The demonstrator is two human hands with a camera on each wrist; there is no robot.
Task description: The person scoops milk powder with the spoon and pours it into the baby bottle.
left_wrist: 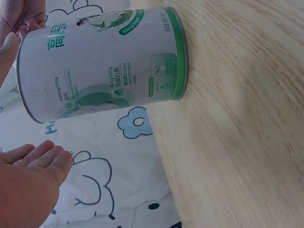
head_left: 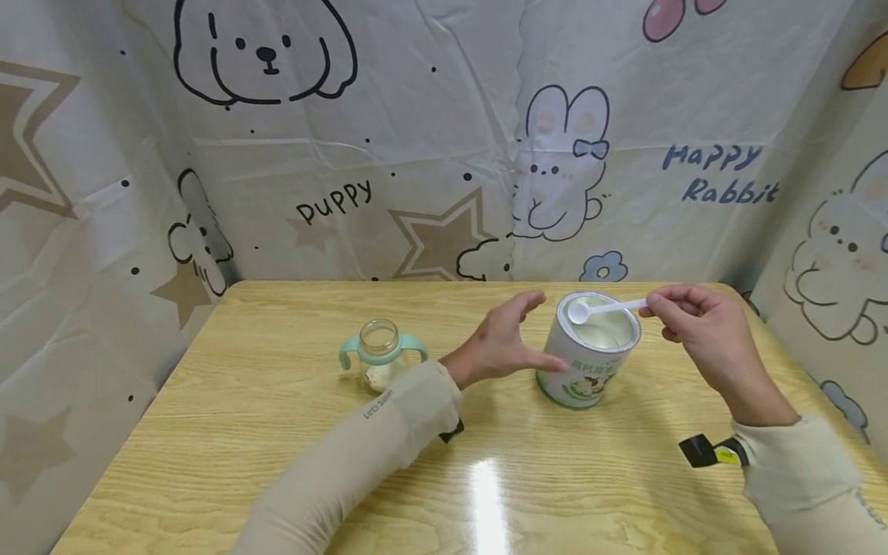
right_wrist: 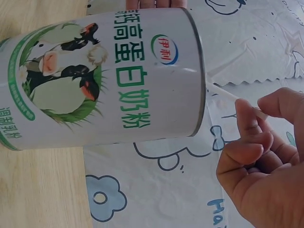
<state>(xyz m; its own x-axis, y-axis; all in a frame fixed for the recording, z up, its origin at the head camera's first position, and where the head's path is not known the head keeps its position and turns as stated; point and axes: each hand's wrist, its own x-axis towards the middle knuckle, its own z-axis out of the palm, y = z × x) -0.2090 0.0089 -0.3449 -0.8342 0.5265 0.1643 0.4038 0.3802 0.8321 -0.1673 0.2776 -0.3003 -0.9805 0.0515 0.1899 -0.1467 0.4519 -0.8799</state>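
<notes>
A white milk powder can with green print and a cow picture stands upright on the table, its top uncovered. My right hand pinches the handle end of a white plastic spoon. The spoon's bowl overlaps the can's mouth in the head view. In the right wrist view, the spoon handle runs from my fingertips to behind the can's rim. My left hand is spread at the can's left side, thumb at its front and fingers toward the back. A gap shows between the left palm and the can in the left wrist view.
A clear baby bottle with mint-green handles and pale powder in it stands left of the can, partly behind my left sleeve. It has no lid on. A printed cloth hangs behind the wooden table. Each sleeve cuff has a black wrist device.
</notes>
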